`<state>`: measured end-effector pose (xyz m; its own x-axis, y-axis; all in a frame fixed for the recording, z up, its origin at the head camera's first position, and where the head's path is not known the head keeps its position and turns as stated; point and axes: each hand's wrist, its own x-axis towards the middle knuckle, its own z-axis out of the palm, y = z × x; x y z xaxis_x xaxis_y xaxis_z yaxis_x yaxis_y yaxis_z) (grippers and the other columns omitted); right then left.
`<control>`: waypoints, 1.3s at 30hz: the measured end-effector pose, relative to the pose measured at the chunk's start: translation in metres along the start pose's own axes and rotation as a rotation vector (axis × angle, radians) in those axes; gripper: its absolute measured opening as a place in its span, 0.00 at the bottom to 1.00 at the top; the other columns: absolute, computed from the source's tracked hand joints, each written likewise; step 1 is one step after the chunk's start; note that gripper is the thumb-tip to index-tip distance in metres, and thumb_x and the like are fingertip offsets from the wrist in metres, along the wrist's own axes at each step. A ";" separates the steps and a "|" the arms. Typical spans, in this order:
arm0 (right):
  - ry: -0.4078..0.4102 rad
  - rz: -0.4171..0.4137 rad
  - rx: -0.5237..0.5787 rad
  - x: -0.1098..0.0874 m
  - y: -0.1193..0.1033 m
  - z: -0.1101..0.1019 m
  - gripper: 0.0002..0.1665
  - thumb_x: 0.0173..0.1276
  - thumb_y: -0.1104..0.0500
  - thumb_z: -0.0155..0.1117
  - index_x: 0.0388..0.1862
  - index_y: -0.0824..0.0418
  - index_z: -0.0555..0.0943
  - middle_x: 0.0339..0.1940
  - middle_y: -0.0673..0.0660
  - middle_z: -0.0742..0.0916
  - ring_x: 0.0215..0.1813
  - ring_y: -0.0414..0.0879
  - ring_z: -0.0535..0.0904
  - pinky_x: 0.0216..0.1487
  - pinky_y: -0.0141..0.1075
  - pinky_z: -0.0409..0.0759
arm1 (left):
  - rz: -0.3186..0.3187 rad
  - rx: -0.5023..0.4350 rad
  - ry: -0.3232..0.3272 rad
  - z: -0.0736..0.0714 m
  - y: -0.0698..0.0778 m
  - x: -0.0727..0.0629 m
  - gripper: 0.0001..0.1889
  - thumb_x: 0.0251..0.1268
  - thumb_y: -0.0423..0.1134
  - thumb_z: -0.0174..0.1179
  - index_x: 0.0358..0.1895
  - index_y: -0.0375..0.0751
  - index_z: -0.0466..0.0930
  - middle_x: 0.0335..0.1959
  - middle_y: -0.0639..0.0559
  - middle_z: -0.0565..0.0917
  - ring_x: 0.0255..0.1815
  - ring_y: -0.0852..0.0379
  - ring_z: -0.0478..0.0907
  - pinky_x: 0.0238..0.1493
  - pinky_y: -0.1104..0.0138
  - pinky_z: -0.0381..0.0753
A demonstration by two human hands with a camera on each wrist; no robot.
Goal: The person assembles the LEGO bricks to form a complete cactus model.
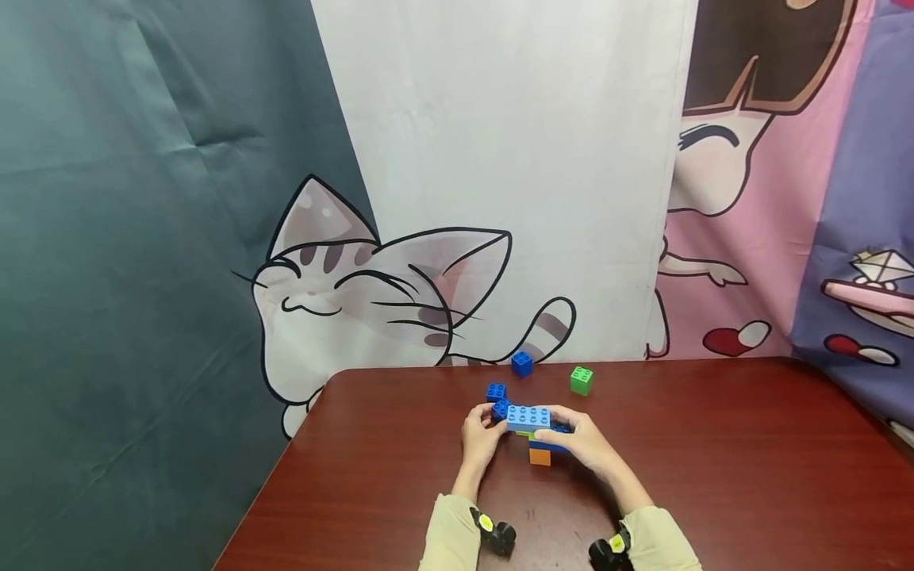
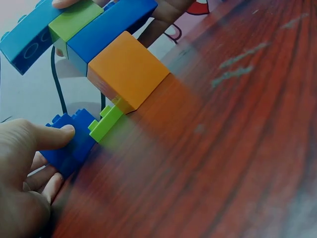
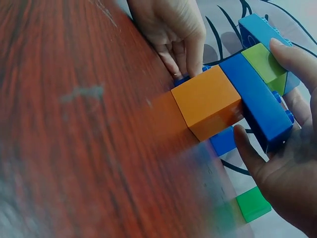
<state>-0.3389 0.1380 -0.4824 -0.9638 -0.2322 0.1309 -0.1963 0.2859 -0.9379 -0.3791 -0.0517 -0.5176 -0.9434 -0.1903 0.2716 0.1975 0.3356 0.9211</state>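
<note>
My right hand (image 1: 581, 440) grips a stack of toy building bricks. The light blue long brick (image 1: 528, 419) forms its top, above a lime green brick (image 2: 77, 21), a dark blue long brick (image 2: 111, 37) and an orange brick (image 2: 129, 72) at the bottom. The light blue brick juts out past the lime green one. Left of the stack, my left hand (image 1: 480, 436) pinches a dark blue brick (image 2: 74, 141) low at the tabletop, the thumb flat on its side. In the right wrist view the orange brick hides most of that blue brick.
Behind my left hand stands a blue brick (image 1: 496, 392), with another blue brick (image 1: 522, 364) at the table's back edge. A green brick (image 1: 581, 381) sits to the back right. The brown table (image 1: 714, 468) meets a cartoon-printed curtain (image 1: 500, 159).
</note>
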 end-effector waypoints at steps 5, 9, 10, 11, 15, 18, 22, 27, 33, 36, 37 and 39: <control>0.005 0.007 0.007 0.000 0.001 0.000 0.29 0.66 0.52 0.67 0.63 0.62 0.75 0.57 0.63 0.84 0.53 0.49 0.78 0.54 0.33 0.79 | 0.004 -0.011 -0.001 -0.002 0.002 -0.001 0.18 0.52 0.31 0.70 0.48 0.29 0.82 0.46 0.35 0.85 0.46 0.42 0.83 0.51 0.52 0.83; 0.004 0.011 -0.002 0.000 0.002 0.001 0.29 0.66 0.51 0.67 0.62 0.61 0.76 0.57 0.62 0.84 0.53 0.49 0.78 0.54 0.33 0.79 | -0.012 -0.044 -0.009 -0.003 0.002 -0.002 0.17 0.52 0.31 0.70 0.47 0.29 0.82 0.44 0.36 0.85 0.44 0.45 0.83 0.50 0.53 0.83; 0.003 0.010 -0.003 0.000 0.001 0.001 0.28 0.66 0.51 0.67 0.62 0.61 0.76 0.56 0.62 0.84 0.52 0.49 0.78 0.53 0.32 0.78 | -0.015 -0.053 -0.012 -0.004 0.002 -0.002 0.17 0.53 0.31 0.69 0.47 0.29 0.82 0.44 0.36 0.85 0.43 0.46 0.83 0.50 0.54 0.83; 0.003 0.010 -0.002 0.000 0.001 0.002 0.28 0.66 0.51 0.67 0.62 0.62 0.76 0.56 0.63 0.84 0.52 0.49 0.78 0.53 0.31 0.78 | -0.020 -0.068 -0.019 -0.005 0.002 -0.002 0.17 0.53 0.31 0.69 0.48 0.29 0.82 0.44 0.37 0.85 0.42 0.47 0.82 0.49 0.55 0.83; 0.000 0.015 0.015 0.000 0.000 0.002 0.28 0.66 0.52 0.67 0.62 0.62 0.76 0.56 0.63 0.84 0.52 0.48 0.78 0.51 0.27 0.77 | -0.054 -0.166 -0.072 -0.009 0.001 -0.001 0.18 0.56 0.31 0.68 0.50 0.28 0.80 0.44 0.36 0.84 0.42 0.52 0.80 0.44 0.66 0.82; 0.003 0.015 0.032 -0.001 0.000 0.001 0.28 0.66 0.53 0.66 0.62 0.63 0.75 0.56 0.64 0.83 0.51 0.48 0.78 0.50 0.27 0.77 | -0.080 -0.246 -0.113 -0.012 0.003 0.001 0.18 0.59 0.32 0.66 0.52 0.27 0.79 0.45 0.34 0.83 0.41 0.55 0.79 0.41 0.74 0.80; 0.000 0.009 0.042 -0.001 -0.001 0.000 0.28 0.67 0.53 0.66 0.63 0.64 0.75 0.57 0.65 0.83 0.52 0.48 0.78 0.52 0.29 0.78 | -0.101 -0.292 -0.140 -0.019 0.007 0.004 0.17 0.62 0.32 0.64 0.53 0.27 0.77 0.47 0.32 0.83 0.39 0.58 0.79 0.43 0.71 0.82; 0.010 0.044 0.023 -0.002 0.000 0.002 0.29 0.66 0.52 0.66 0.63 0.62 0.75 0.57 0.64 0.83 0.52 0.48 0.78 0.54 0.35 0.80 | -0.138 -0.372 -0.173 -0.028 0.017 0.005 0.18 0.63 0.30 0.62 0.54 0.26 0.76 0.48 0.29 0.82 0.39 0.55 0.82 0.51 0.51 0.83; 0.017 0.060 0.013 -0.003 0.000 0.003 0.30 0.66 0.51 0.66 0.63 0.62 0.74 0.58 0.64 0.82 0.52 0.49 0.78 0.54 0.36 0.80 | -0.125 -0.490 -0.230 -0.041 0.037 0.007 0.20 0.66 0.32 0.60 0.57 0.26 0.73 0.54 0.29 0.81 0.46 0.47 0.84 0.55 0.51 0.82; 0.020 0.062 0.014 -0.002 -0.001 0.002 0.30 0.67 0.51 0.66 0.64 0.62 0.74 0.58 0.64 0.82 0.52 0.49 0.77 0.53 0.34 0.79 | -0.111 -0.539 -0.288 -0.047 0.046 0.009 0.21 0.67 0.33 0.59 0.60 0.25 0.70 0.57 0.28 0.79 0.48 0.48 0.84 0.57 0.51 0.81; 0.016 0.059 0.014 -0.002 -0.001 0.001 0.30 0.67 0.52 0.65 0.64 0.63 0.74 0.58 0.65 0.82 0.52 0.49 0.77 0.54 0.35 0.80 | -0.108 -0.547 -0.312 -0.049 0.049 0.010 0.22 0.67 0.33 0.58 0.60 0.25 0.69 0.58 0.28 0.78 0.47 0.49 0.84 0.58 0.51 0.80; 0.013 0.056 0.019 -0.001 -0.002 0.001 0.30 0.67 0.52 0.65 0.64 0.63 0.73 0.59 0.65 0.81 0.52 0.49 0.77 0.54 0.36 0.80 | -0.104 -0.546 -0.356 -0.053 0.054 0.011 0.22 0.68 0.33 0.58 0.61 0.25 0.69 0.59 0.28 0.77 0.47 0.54 0.83 0.60 0.50 0.78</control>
<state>-0.3372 0.1370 -0.4806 -0.9755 -0.2039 0.0826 -0.1390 0.2802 -0.9498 -0.3647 -0.0844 -0.4496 -0.9768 0.1516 0.1509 0.1189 -0.2020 0.9721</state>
